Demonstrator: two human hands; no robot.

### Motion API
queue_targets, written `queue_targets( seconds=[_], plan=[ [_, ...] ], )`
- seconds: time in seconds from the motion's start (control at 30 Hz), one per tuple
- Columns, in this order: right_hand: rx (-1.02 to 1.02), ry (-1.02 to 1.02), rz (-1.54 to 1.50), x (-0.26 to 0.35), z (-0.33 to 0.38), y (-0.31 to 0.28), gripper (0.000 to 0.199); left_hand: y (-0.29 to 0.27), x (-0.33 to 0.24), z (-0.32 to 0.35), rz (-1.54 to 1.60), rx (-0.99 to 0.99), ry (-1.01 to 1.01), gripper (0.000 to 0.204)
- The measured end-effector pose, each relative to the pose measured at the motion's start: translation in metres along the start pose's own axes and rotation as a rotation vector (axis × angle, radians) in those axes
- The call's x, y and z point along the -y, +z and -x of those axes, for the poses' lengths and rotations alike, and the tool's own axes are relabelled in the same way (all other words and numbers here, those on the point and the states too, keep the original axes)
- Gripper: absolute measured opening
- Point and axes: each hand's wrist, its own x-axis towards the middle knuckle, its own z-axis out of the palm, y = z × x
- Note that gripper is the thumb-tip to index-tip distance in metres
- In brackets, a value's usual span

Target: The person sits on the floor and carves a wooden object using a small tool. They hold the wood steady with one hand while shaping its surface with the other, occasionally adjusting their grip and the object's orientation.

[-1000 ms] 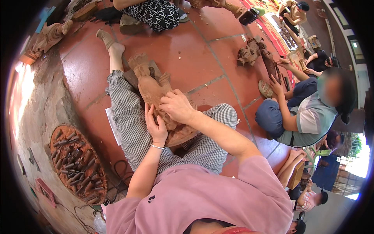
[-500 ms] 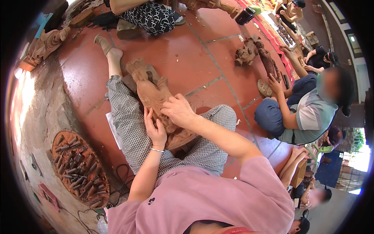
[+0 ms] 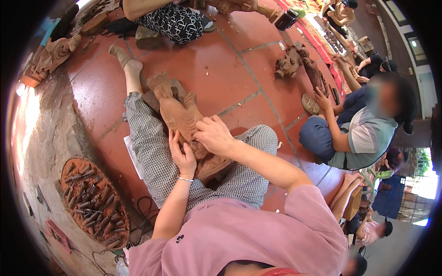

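A carved brown wooden figure (image 3: 177,112) lies tilted between my legs, its narrow end pointing away. On its near left side rests my left hand (image 3: 184,158), fingers stretched along the wood and thumb apart. My right hand (image 3: 215,135) bends over the carving from the right, its fingers curled and pressed together against the surface. Whatever those fingers hold, if anything, is hidden. The two hands nearly meet. Under the carving's far part shows a dark wooden block (image 3: 152,100).
At left, a round tray (image 3: 69,166) holds many chisels. Dark cables (image 3: 146,204) lie beside it. A seated person (image 3: 368,133) at right handles a dark wooden piece (image 3: 313,71). Another carving (image 3: 55,55) stands far left; another person's patterned clothing (image 3: 172,25) shows at the top.
My right hand has shifted slightly down along the carving. My left hand stays nearly in place on the wood. The whole view has moved a little.
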Motion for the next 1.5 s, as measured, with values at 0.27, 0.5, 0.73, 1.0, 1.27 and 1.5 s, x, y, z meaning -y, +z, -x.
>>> queue_targets(
  seconds=[0.27,0.5,0.73,1.0,1.27,1.5],
  plan=[
    [-0.061,0.106,-0.146,0.007,-0.001,0.009,0.012,-0.001,-0.002,-0.002,-0.004,0.002,0.015,0.047],
    [-0.152,0.119,0.018,0.021,-0.020,0.003,0.020,0.000,-0.006,-0.002,0.041,-0.011,-0.021,0.045],
    [-0.116,0.151,-0.162,0.013,-0.008,0.018,0.016,0.000,-0.004,-0.001,0.001,-0.013,0.008,0.046],
    [-0.075,0.008,-0.186,0.007,-0.015,0.023,0.011,0.000,-0.003,-0.002,-0.016,-0.018,0.018,0.046],
    [-0.059,0.056,-0.218,0.003,-0.007,0.026,0.011,0.001,0.000,-0.002,-0.053,-0.009,0.039,0.046],
    [-0.067,0.076,-0.159,0.017,-0.020,0.031,0.014,0.002,0.001,-0.001,-0.007,-0.012,0.015,0.046]
  ],
)
